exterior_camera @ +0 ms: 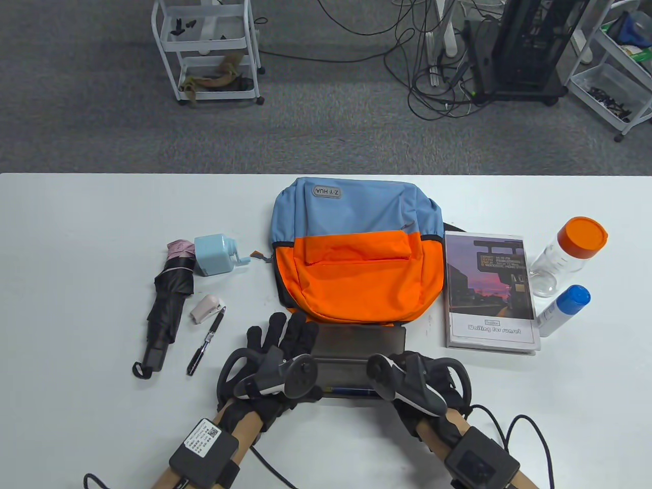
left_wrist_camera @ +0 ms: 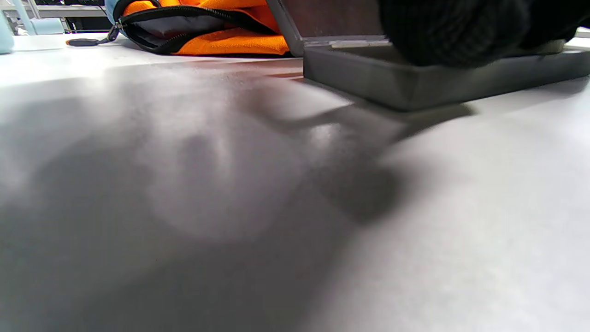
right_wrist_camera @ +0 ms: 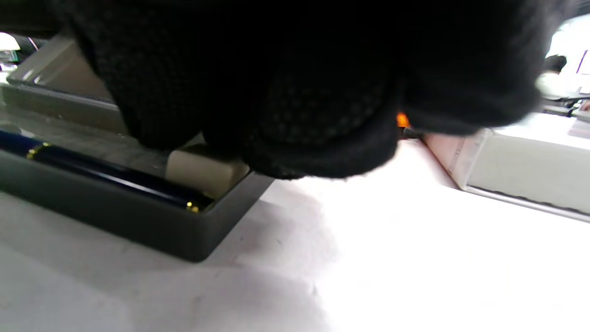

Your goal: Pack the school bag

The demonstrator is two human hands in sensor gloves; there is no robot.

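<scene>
At the near bench (exterior_camera: 76,244) edge, both our hands sit at an open pencil case (exterior_camera: 351,351) lying just below the backpack (exterior_camera: 356,249). Case's long axis runs left-right; left hand (exterior_camera: 270,356) at its left end, fingers fairly straight and splayed over the lid corner; right hand (exterior_camera: 407,377) at its right end, grip hidden by the tracker, so we cannot tell. Tray holds a dark blue pen (right_wrist_camera: 106,173) and an eraser-like block (right_wrist_camera: 203,168). Backpack lies flat directly beyond the case, side zip gaping in the left wrist view. Umbrella (exterior_camera: 168,300), sharpener (exterior_camera: 216,254), loose pen (exterior_camera: 206,349) wait left; book (exterior_camera: 489,290), jar (exterior_camera: 568,254), bottle (exterior_camera: 563,310) right.
</scene>
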